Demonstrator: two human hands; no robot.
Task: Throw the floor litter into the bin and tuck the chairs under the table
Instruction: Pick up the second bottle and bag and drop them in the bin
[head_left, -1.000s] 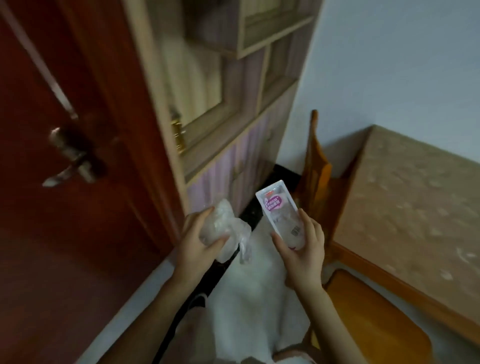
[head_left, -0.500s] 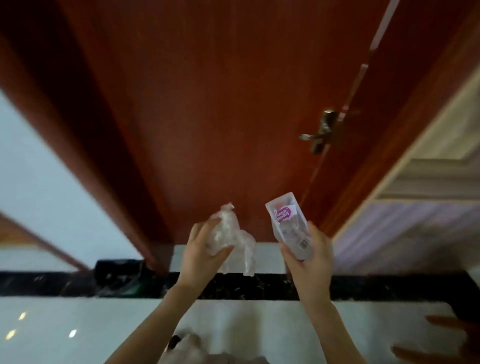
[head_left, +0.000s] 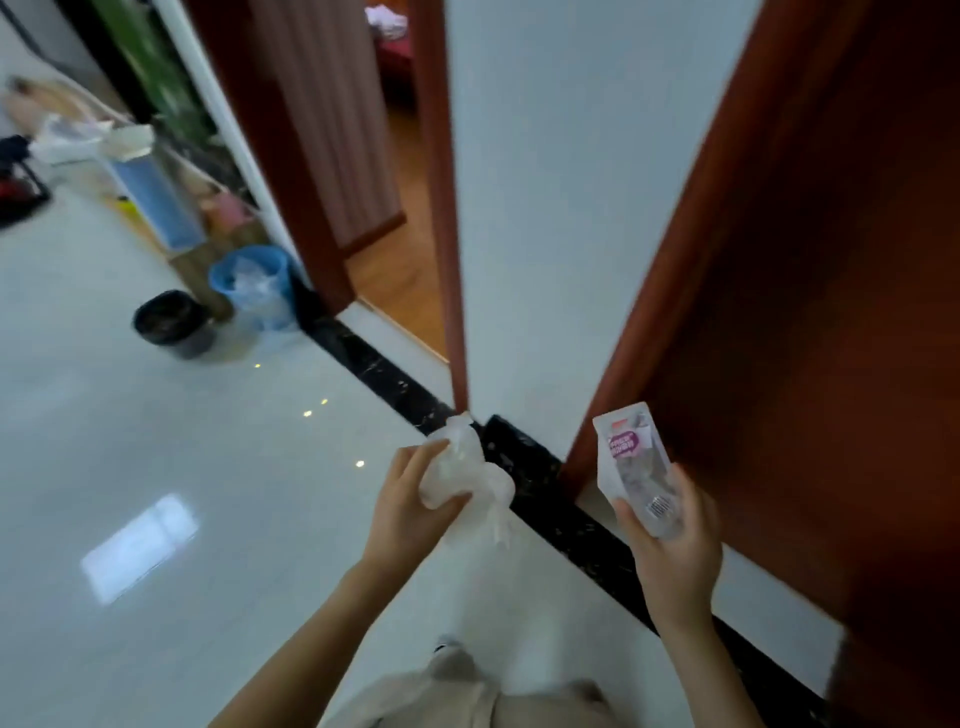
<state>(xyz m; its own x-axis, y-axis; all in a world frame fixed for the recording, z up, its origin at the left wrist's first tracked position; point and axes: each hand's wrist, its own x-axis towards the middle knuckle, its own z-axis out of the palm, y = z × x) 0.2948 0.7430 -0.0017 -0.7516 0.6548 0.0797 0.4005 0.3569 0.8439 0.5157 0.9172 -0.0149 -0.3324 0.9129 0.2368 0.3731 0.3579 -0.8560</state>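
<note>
My left hand (head_left: 410, 512) grips a crumpled clear plastic bag (head_left: 467, 467) in front of me, low in the middle of the view. My right hand (head_left: 675, 540) holds a clear packet with a pink label (head_left: 631, 457), upright, to the right of the bag. A blue bin (head_left: 254, 283) lined with a clear bag stands on the floor at the upper left, well away from both hands. A black bin (head_left: 171, 325) sits just left of it. No table or chairs are in view.
A glossy white tile floor (head_left: 182, 493) with a black border strip (head_left: 374, 358) spreads to the left. A red-brown door (head_left: 831, 312) stands at the right, a white wall (head_left: 571, 208) ahead, an open doorway (head_left: 395, 234) beyond. Boxes and clutter (head_left: 145, 182) line the far left.
The view has swung left from the cabinet and table, past the door, to the hallway with the bins. Both hands keep the same hold on the bag and the packet.
</note>
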